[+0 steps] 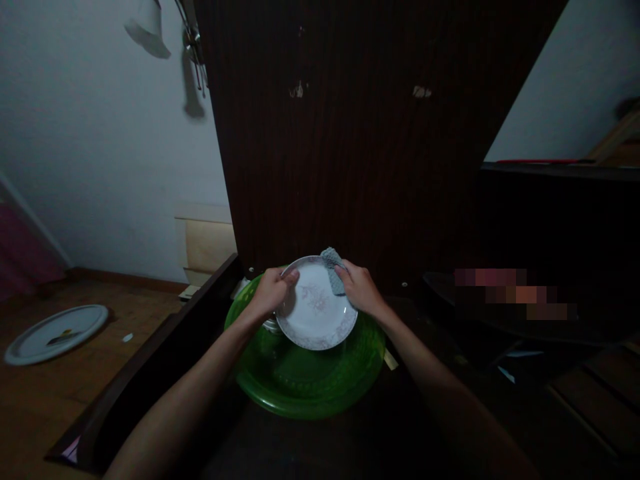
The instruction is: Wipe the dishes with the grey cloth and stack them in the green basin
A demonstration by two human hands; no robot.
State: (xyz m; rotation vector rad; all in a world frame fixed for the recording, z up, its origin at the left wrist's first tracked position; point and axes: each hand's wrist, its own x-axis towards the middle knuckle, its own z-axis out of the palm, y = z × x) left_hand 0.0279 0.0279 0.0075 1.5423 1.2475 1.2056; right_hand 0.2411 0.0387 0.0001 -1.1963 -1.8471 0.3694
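A white plate (315,313) with a pink flower in its middle and a patterned rim is held tilted over a green plastic basin (310,383). My left hand (270,293) grips the plate's left edge, fingers curled over the rim. My right hand (361,290) is closed on a grey-blue cloth (334,267) and presses it against the plate's upper right edge. Something pale lies in the basin under the plate, mostly hidden.
The basin sits on a dark table (165,360) against a dark wooden panel (350,147). A large white round tray (55,333) lies on the wooden floor at the left. A white wall is behind, with metal utensils (195,47) hanging up high.
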